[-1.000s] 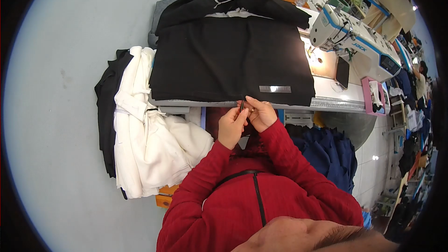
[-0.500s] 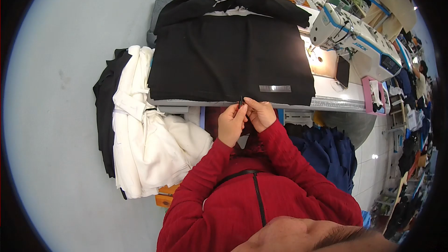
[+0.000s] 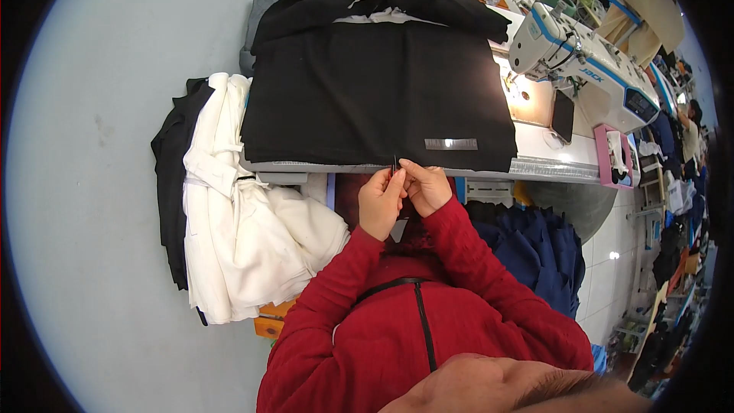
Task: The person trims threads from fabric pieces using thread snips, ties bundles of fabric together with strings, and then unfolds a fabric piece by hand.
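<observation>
Close together at the front edge of the worktable, my two hands are pinched. A small, thin black item (image 3: 394, 164) stands up between the fingertips of my left hand (image 3: 380, 203); its kind is too small to make out. My right hand (image 3: 428, 186) is closed too, thumb and fingers meeting right beside that item, and what it grips is hidden. Just beyond my fingers lies a flat black fabric panel (image 3: 367, 92), reaching to the table edge. On it, to the right of my hands, rests a short metal ruler (image 3: 451, 144).
A white JACK sewing machine (image 3: 589, 69) stands at right, with a phone (image 3: 562, 117) and a pink box (image 3: 612, 157) nearby. White cloth (image 3: 245, 252) hangs at left, navy cloth (image 3: 535, 252) at lower right. Bunched black fabric (image 3: 367, 0) lies at the back. Another person (image 3: 690, 126) is far right.
</observation>
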The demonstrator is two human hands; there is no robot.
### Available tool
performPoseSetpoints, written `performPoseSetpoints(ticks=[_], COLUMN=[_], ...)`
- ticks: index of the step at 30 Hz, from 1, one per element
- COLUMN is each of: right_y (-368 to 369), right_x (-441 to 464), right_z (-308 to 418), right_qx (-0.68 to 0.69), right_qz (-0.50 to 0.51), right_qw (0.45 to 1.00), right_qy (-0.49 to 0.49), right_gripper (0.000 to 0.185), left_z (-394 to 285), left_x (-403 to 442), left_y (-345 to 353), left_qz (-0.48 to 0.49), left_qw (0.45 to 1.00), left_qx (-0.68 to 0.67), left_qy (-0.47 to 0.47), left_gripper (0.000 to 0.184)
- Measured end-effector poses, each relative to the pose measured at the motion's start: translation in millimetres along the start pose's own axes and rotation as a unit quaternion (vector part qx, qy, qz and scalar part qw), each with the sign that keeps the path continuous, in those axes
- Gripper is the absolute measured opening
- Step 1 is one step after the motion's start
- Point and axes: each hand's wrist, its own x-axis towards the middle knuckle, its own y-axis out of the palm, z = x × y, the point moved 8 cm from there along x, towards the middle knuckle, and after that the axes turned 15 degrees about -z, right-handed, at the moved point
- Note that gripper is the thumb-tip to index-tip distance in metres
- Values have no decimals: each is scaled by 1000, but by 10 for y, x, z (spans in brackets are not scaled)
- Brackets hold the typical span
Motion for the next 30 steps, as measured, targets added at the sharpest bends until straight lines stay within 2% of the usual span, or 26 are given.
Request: performPoseSetpoints(ticks=[11, 30], right_y=[3, 29], right_x=[-18, -49], right_z=[-17, 15], right_qx=[-10, 6], right_qz=[-5, 8], right_qw=[1000, 1000], right_qy=[11, 2], right_gripper=[12, 11], left_z=[26, 16], left_x=[-43, -25], left_y=[18, 21], left_qz=[-13, 13], left_qw=[999, 999], left_qx=[9, -32], left_qy=[31, -24], left_gripper=[22, 22])
